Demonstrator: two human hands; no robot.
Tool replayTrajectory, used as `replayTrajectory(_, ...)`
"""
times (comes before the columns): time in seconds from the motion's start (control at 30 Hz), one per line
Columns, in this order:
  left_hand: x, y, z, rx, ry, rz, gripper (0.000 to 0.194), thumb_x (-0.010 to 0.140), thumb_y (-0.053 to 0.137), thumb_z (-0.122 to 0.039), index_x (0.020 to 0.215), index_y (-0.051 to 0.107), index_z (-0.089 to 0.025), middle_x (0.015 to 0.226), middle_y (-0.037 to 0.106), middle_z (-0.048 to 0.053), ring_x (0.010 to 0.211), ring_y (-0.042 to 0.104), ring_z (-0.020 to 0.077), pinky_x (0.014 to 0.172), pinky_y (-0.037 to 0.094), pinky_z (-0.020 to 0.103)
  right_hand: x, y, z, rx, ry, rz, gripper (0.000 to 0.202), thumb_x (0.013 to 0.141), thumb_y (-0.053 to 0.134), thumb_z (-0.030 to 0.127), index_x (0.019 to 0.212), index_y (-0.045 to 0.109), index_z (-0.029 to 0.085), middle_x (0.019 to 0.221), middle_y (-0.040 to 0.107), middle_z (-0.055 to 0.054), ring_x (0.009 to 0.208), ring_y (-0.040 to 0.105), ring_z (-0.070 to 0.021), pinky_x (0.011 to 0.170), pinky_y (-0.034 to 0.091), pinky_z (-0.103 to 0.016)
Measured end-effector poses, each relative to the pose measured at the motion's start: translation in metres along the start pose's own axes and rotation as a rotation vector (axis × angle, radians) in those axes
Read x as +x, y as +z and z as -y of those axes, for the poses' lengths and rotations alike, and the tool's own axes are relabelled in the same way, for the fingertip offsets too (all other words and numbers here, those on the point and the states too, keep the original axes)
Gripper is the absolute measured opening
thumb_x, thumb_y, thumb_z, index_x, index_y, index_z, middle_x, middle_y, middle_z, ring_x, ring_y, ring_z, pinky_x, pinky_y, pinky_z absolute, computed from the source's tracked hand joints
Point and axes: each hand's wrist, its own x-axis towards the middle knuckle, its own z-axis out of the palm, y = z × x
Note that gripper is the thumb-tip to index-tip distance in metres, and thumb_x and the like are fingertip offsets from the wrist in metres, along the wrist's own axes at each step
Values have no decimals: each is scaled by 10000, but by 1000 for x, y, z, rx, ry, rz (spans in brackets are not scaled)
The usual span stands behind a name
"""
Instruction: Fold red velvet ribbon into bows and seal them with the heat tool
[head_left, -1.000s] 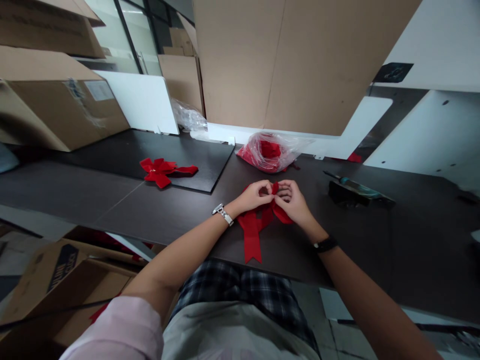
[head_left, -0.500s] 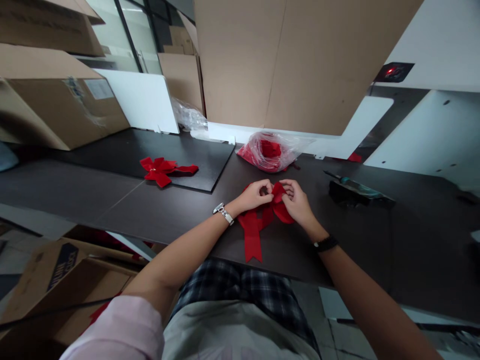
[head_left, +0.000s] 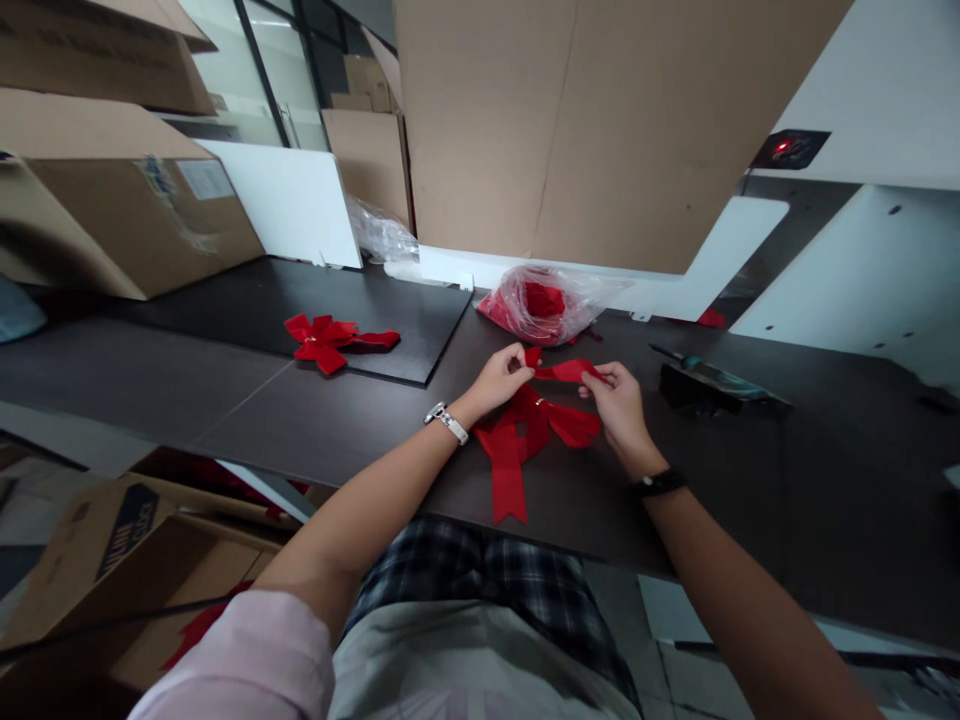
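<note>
Dark tabletop (head_left: 300, 435); left hand (head_left: 501, 380), right hand (head_left: 619, 402) pinching red ribbon (head_left: 561, 371); clear plastic bag (head_left: 508, 303) behind

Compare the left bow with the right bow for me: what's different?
The left bow rests on the black board; the right bow lies off it, on the table. The left bow is untouched; the left hand and right hand hold ribbon at the right bow. Both are red.

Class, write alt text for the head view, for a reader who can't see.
A person's left hand and right hand pinch red ribbon over a dark table. A red bow lies to the left; a clear plastic bag showing red inside sits beyond.
</note>
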Motion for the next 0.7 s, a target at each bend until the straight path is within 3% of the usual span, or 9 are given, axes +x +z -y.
replayTrajectory(0.33,5,-4,7,-71,37,-100,194,737,503,-109,666,324,-134,698,498,-22,826,563,80,736,371,168,0,2,-4,125,101,11,410,540,756,436,712,466,204,595,522,38,548,558,-113,558,493,-267)
replayTrajectory(0.53,7,-11,8,79,-12,-304,176,745,480,-83,637,349,-131,607,375,-44,585,353,34,589,288,168,-1,2,-4,141,115,21,417,541,764,435,709,460,203,627,536,21,551,556,-111,559,503,-269)
replayTrajectory(0.7,12,-21,9,218,-34,-433,196,746,490,-81,611,356,-126,602,382,-37,597,356,38,597,293,170,2,-1,-6,154,124,14,426,524,767,436,714,457,213,608,529,30,539,549,-115,550,505,-279)
